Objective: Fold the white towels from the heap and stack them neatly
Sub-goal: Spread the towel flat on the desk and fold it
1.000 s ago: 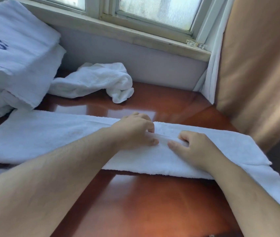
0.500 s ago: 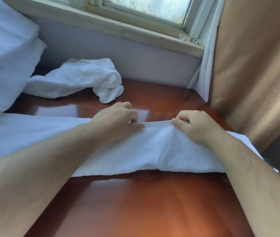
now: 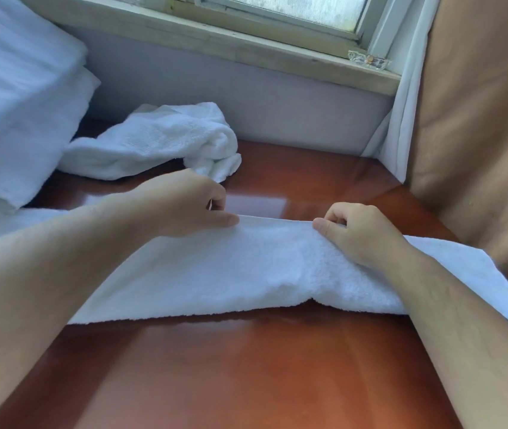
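The glossy red-brown bench (image 3: 246,366) carries everything. A tall stack of white towels (image 3: 14,103) sits at its far left. A long white towel (image 3: 246,267) lies across the middle, its far edge lifted. A crumpled towel (image 3: 159,140) lies behind it, near the wall. The left grip (image 3: 184,202) and the right grip (image 3: 358,230) each pinch that lifted edge.

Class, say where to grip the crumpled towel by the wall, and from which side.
Probably the bunched right end of the crumpled towel, from the near side: it bulges up, the wall blocks behind, the towel stack crowds its left.
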A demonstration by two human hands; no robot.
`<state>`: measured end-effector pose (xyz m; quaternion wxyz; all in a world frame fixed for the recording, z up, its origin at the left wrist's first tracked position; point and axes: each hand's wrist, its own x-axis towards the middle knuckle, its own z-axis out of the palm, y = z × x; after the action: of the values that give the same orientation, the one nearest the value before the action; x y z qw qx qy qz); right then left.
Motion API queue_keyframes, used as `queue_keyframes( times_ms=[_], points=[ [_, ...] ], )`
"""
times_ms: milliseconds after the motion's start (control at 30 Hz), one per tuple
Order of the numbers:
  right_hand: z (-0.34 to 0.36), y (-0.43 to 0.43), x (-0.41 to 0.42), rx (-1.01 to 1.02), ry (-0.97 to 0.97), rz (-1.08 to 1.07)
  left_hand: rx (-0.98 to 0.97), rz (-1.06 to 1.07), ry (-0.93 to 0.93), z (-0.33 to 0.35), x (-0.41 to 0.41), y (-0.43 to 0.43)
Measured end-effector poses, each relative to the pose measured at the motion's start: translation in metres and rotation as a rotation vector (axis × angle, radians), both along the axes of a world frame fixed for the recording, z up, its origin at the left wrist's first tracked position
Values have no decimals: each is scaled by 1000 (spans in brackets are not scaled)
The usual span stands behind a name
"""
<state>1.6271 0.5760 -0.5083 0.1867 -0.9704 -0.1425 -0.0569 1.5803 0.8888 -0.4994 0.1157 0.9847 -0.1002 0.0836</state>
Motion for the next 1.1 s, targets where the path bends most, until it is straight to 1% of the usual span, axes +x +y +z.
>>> queue_keyframes(
  times_ms=[67, 167, 300, 400, 433, 467, 567, 667, 900, 1033, 1100],
  points=[
    [0, 1, 2, 7, -17, 4, 12, 23, -51, 0, 4, 1],
    [-5, 2, 3, -5, -21, 5, 64, 66, -75, -12, 7, 2],
    [-11, -2, 3, -58, -95, -19, -28, 71, -138, -26, 1, 6],
    [-14, -1, 0, -125, -165, -55, -24, 37, -255, -22, -7, 2],
    [-15, 2, -1, -137, -177, -64, -28, 16, -256, -21, -11, -2],
    [-17, 4, -3, -142, -179, -69, -39, -6, -219, -22, -16, -8],
    [-17, 12, -11, -138, -148, -62, -19, -44, -20, -30, -32, -20],
    [-16, 18, -25, -144, -118, -38, 18, -42, 65, -32, -47, -11],
    [-17, 47, -68, -155, -112, 102, 49, -104, 111, -25, -96, 27],
    [-20, 63, -85, -137, -150, 123, 109, -56, 131, -20, -117, 38],
    [-20, 65, -87, -142, -150, 110, 77, -3, 85, -16, -119, 30]
  ],
)
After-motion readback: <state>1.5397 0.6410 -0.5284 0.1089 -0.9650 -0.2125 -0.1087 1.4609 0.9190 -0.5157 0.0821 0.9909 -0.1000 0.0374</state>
